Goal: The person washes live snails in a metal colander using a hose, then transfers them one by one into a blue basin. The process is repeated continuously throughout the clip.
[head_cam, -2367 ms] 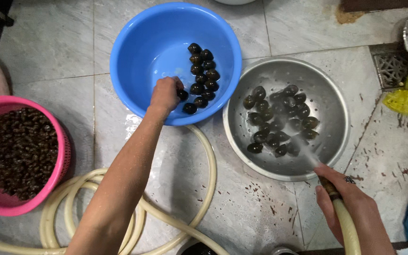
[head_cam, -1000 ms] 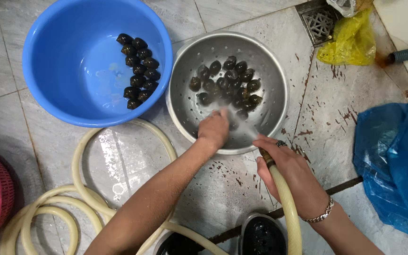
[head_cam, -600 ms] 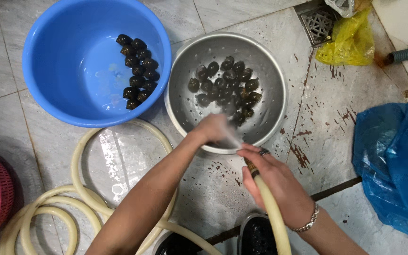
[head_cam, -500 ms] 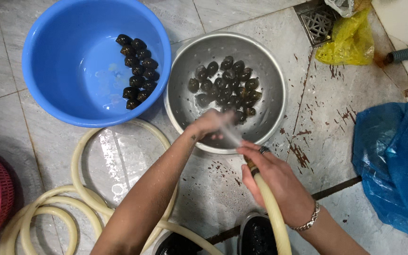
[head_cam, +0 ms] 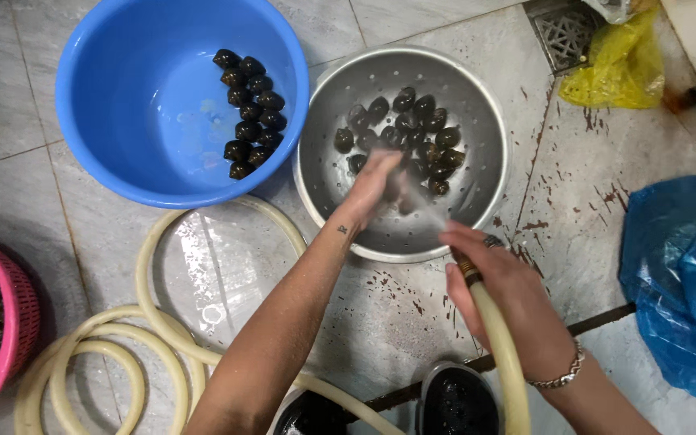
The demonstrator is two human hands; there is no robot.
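Note:
My left hand reaches into a perforated metal colander on the tiled floor, blurred, right at the dark round snails heaped inside; whether it holds any is unclear. My right hand grips the end of a cream hose at the colander's near rim, and a water jet sprays from it onto my left hand. To the left, a blue plastic basin holds water and several more dark snails.
The hose lies coiled on the wet grey tiles at lower left. A pink basket of small dark shells sits at the left edge. A floor drain, a yellow bag and a blue bag lie right.
My left hand moved from the blue basin across into the colander and is rubbing under the spray. My right hand with the hose shifted slightly closer to the colander rim.

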